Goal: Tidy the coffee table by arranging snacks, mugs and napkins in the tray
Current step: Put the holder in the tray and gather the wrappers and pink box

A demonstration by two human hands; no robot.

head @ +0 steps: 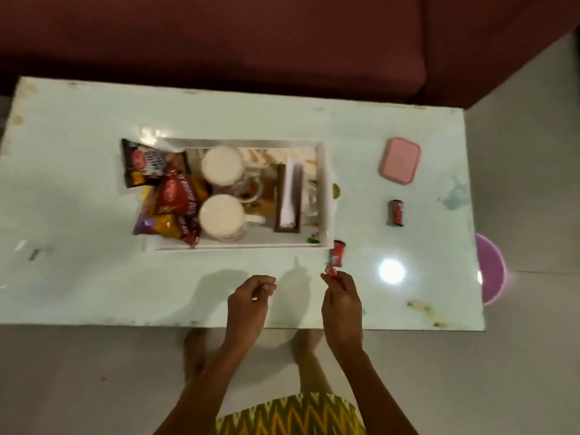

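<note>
Right hand (340, 301) pinches a red sweet wrapper (331, 272), tip pointing away toward the long tray's (238, 247) corner. Left hand (249, 298) is curled, empty.

A maroon sofa (219, 42) stands behind, a purple tub (490, 268) at right.

Living room: sofa (219, 42), coffee table (94, 293).

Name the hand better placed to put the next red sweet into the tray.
Right. The right hand pinches a red sweet just off the near right corner of the tray; the left hand is farther left, its fingers curled.
</note>
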